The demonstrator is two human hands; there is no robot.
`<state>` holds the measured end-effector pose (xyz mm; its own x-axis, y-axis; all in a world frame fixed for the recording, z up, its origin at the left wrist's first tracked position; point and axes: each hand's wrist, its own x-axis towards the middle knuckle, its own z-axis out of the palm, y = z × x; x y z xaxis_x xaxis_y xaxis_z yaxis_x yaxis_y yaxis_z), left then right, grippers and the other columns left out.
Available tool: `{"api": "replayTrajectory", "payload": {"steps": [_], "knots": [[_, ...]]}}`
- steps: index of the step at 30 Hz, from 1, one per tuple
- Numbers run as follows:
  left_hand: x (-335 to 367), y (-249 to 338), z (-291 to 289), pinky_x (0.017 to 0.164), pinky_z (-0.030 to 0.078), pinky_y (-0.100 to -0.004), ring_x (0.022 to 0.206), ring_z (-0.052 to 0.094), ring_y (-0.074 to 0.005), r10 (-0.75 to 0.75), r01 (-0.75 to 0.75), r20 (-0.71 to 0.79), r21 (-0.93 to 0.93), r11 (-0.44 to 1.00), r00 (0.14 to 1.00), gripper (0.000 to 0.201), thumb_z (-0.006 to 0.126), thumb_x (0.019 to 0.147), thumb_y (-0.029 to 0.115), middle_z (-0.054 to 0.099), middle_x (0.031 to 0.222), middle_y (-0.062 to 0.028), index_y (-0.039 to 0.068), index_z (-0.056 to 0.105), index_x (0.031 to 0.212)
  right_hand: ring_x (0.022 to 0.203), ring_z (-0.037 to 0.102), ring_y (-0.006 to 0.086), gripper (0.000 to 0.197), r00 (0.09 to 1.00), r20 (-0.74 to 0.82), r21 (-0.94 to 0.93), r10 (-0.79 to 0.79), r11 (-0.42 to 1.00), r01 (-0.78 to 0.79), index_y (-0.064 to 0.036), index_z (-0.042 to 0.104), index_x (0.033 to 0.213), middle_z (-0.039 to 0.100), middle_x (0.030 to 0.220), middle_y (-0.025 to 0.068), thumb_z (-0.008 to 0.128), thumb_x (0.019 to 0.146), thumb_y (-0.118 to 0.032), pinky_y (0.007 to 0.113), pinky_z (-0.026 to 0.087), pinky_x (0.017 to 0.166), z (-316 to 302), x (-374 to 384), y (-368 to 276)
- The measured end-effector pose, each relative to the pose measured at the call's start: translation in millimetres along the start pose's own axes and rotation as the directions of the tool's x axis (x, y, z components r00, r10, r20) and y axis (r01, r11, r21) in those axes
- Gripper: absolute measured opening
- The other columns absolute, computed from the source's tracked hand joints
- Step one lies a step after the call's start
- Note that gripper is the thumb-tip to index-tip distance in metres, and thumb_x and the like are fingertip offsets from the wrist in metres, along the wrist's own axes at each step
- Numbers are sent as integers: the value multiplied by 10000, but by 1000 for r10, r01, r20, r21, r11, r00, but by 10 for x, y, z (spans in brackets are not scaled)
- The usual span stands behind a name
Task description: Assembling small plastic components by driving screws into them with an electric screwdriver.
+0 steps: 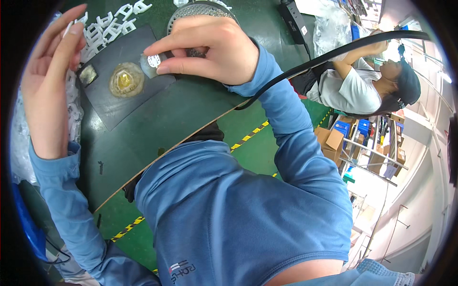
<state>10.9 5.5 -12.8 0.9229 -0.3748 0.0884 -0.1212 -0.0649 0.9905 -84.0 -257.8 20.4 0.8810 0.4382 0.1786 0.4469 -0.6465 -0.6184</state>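
My right hand (210, 50) pinches a small white round disc (153, 61) with dark dots between thumb and fingertips, above a dark grey mat (107, 107). At the far left, my left hand (50, 86) is raised with thumb and forefinger closed on a small white piece (68, 29), partly hidden by the fingers. Between the hands, a round translucent lump with a yellow centre (125, 80) rests on the mat. Beside it lies a small dark square with a shiny, pale top (88, 75). Beyond the mat, several white plastic frame-like parts (112, 31) are heaped.
A round perforated metal tray (198, 9) stands behind my right hand. Clear plastic bags lie at left (74, 114) and far right (331, 28). A black box (293, 21) with a cable is on the green table (191, 102). A co-worker (355, 86) is at right, near shelves.
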Motion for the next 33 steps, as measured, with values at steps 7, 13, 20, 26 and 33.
{"api": "replayTrajectory", "payload": {"steps": [7, 13, 20, 26, 33], "knots": [[-120, 197, 149, 782, 424, -225, 877, 565, -82, 10, -8, -23, 67, 998, 1000, 356, 668, 1000, 212, 680, 1060, -59, -28, 633, 1260, 637, 579, 189, 210, 946, -217, -16, -241, 970, 244, -49, 792, 1007, 610, 743, 43, 816, 798, -67, 326, 467, 591, 109, -11, 144], [-148, 233, 102, 756, 417, -209, 813, 540, -69, -90, 91, 106, -8, 996, 990, 354, 667, 997, 207, 667, 956, -36, -33, 648, 1257, 637, 573, 198, 243, 858, -181, -321, -481, 854, 410, -77, 790, 944, 601, 761, 19, 819, 705, -42, 340, 467, 537, 91, -35, 217], [-207, 401, 237, 767, 451, -208, 795, 558, -68, -60, 71, 231, -39, 997, 971, 415, 619, 1017, 166, 691, 944, -52, -50, 579, 1368, 667, 588, 173, 258, 872, -86, -466, -482, 793, 393, -146, 739, 978, 552, 718, -11, 828, 745, -209, 344, 511, 559, 54, 101, 68], [-280, 507, 246, 874, 524, -253, 968, 668, -133, -47, 110, 394, -139, 984, 918, 543, 615, 1014, 126, 732, 1043, -112, -46, 429, 1495, 616, 547, 144, 414, 968, -244, 221, -62, 968, 118, -130, 760, 1102, 567, 667, -6, 890, 714, -191, 300, 445, 542, 71, 181, -240], [-352, 553, 313, 873, 540, -275, 914, 696, -172, -52, 186, 449, -261, 947, 892, 517, 625, 1006, 134, 731, 1037, -151, -66, 461, 1454, 637, 597, 173, 302, 951, -226, 240, -209, 935, 263, -119, 791, 1083, 643, 695, 24, 845, 795, -192, 327, 489, 603, 21, 200, -152]]}}
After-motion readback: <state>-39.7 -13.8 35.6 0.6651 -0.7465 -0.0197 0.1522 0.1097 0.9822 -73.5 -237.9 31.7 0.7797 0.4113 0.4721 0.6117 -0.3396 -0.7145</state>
